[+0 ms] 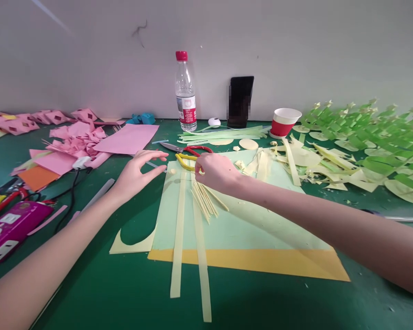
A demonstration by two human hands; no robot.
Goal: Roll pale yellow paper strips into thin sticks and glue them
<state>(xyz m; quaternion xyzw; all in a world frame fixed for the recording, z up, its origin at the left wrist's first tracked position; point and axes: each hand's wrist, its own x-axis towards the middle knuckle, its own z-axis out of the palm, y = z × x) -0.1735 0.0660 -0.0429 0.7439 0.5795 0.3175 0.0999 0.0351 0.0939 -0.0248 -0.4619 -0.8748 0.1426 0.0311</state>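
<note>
My left hand (134, 176) hovers at the left edge of a pale green paper sheet (248, 220), thumb and fingers apart, nothing visible between them. Over the sheet's far part, my right hand (216, 172) is curled closed; whatever its fingers hold is hidden. Beside its fingertips is a yellow handle (184, 162). Red-handled scissors (196, 150) lie just beyond, blades pointing left. Below the right hand, thin pale yellow rolled sticks (206, 201) fan out on the sheet. Two long cream paper strips (177, 247) run toward me over the sheet's near edge.
A water bottle (186, 101), phone (240, 103) and red-and-white paper cup (285, 123) stand by the wall. Green paper pieces (375, 142) and yellow scraps (306, 158) spread rightward. Pink paper (129, 139) and a purple power strip (17, 224) occupy the left.
</note>
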